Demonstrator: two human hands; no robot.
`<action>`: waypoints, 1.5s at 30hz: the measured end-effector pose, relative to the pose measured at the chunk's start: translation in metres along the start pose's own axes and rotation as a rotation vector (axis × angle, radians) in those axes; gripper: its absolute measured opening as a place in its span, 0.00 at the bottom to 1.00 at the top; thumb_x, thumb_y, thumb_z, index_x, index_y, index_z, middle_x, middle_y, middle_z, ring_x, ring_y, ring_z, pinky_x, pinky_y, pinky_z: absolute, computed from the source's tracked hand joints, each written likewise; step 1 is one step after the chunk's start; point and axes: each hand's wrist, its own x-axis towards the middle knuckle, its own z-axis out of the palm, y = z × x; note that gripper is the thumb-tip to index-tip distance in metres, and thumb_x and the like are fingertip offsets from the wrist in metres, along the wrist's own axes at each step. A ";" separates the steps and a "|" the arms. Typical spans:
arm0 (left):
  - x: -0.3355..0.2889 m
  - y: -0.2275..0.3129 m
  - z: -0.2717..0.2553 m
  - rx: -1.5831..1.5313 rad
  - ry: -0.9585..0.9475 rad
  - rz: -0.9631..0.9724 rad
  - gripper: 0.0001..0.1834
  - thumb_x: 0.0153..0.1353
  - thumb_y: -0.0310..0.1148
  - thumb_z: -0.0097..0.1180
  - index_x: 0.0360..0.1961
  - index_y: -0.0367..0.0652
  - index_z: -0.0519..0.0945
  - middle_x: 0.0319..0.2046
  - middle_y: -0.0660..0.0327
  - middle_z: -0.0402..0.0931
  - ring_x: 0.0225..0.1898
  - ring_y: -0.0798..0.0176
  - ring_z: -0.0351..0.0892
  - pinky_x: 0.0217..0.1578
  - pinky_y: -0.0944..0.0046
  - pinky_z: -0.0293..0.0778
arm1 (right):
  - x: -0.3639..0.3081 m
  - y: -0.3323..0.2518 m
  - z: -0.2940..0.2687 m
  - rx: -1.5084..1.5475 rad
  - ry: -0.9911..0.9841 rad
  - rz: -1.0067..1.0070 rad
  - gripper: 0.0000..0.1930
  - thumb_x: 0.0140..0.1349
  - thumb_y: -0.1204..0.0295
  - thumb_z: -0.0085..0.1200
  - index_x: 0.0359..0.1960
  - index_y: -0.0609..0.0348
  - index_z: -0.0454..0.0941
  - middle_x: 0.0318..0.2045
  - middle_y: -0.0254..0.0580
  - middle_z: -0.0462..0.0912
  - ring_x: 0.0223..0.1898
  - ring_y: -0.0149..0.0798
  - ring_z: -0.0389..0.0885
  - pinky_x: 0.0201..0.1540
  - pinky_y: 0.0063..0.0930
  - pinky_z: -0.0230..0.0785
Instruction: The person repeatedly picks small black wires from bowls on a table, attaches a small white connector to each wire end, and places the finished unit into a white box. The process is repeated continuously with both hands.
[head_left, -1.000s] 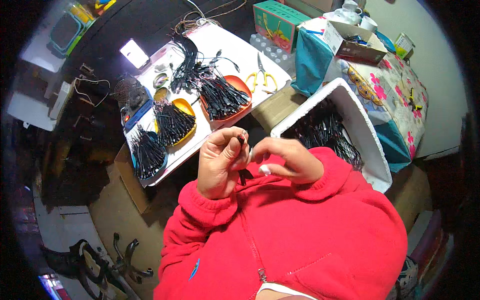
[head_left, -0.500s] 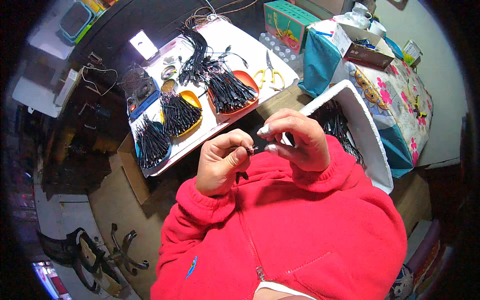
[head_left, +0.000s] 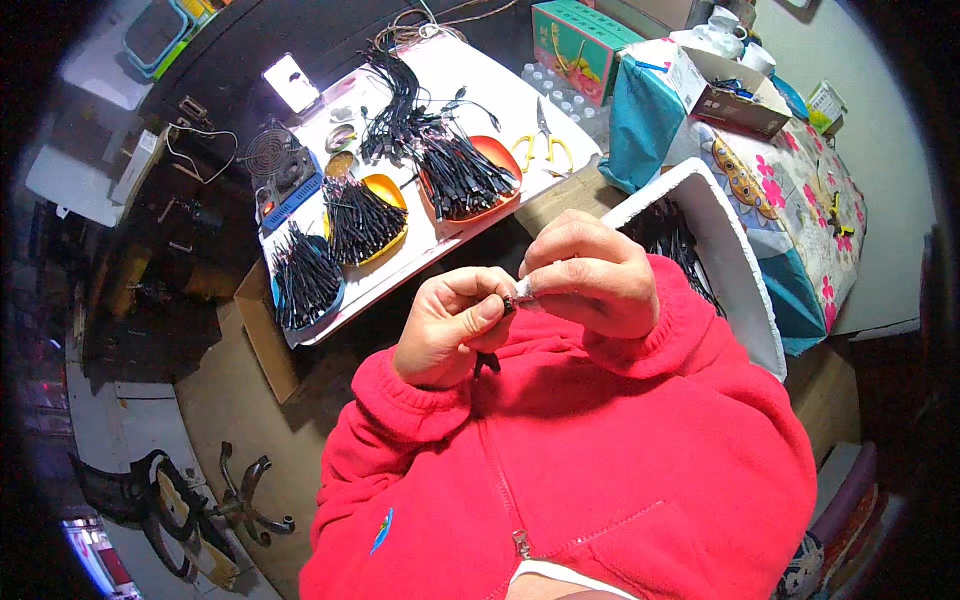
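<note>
My left hand (head_left: 440,330) is closed in a pinch on a short black cable (head_left: 487,363), whose lower part hangs below the fingers. Its stripped end pokes out toward the right. My right hand (head_left: 595,280), with white coverings on the thumb and fingertip, pinches at that end, so the thin wires are mostly hidden. Both hands meet in front of the red jacket. Beyond them on a white table (head_left: 410,250), bundles of similar black cables lie in a blue tray (head_left: 338,300), a yellow tray (head_left: 388,187) and a red tray (head_left: 497,152).
Yellow-handled scissors (head_left: 545,145) lie at the table's right end; a blue device with a round grille (head_left: 270,155) stands at its left. A white foam box (head_left: 745,280) holding black cables is close by my right arm. A flower-patterned cloth (head_left: 775,190) covers another table.
My right hand has moved left and slightly down, and its open finger and thumb have shut on the cable's stripped end. My left hand stays nearly in place.
</note>
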 end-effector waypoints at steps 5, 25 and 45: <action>0.000 -0.001 0.002 0.064 -0.036 0.107 0.07 0.59 0.24 0.60 0.37 0.33 0.79 0.31 0.65 0.70 0.26 0.76 0.65 0.25 0.77 0.59 | 0.000 -0.002 0.004 -0.047 0.013 -0.014 0.11 0.49 0.79 0.64 0.35 0.61 0.78 0.33 0.42 0.77 0.33 0.41 0.77 0.35 0.30 0.70; -0.013 0.016 -0.012 1.082 0.281 0.676 0.11 0.49 0.17 0.64 0.35 0.36 0.80 0.31 0.62 0.74 0.33 0.69 0.73 0.33 0.72 0.69 | -0.021 0.002 0.030 0.978 0.076 1.062 0.12 0.66 0.68 0.54 0.44 0.65 0.76 0.38 0.35 0.80 0.39 0.25 0.76 0.46 0.21 0.69; -0.065 0.176 -0.084 0.977 0.557 0.474 0.05 0.54 0.20 0.62 0.33 0.33 0.80 0.32 0.62 0.75 0.34 0.70 0.73 0.38 0.71 0.69 | -0.143 0.082 0.056 0.941 -0.257 1.667 0.23 0.72 0.54 0.40 0.22 0.56 0.69 0.18 0.29 0.69 0.20 0.25 0.62 0.23 0.22 0.54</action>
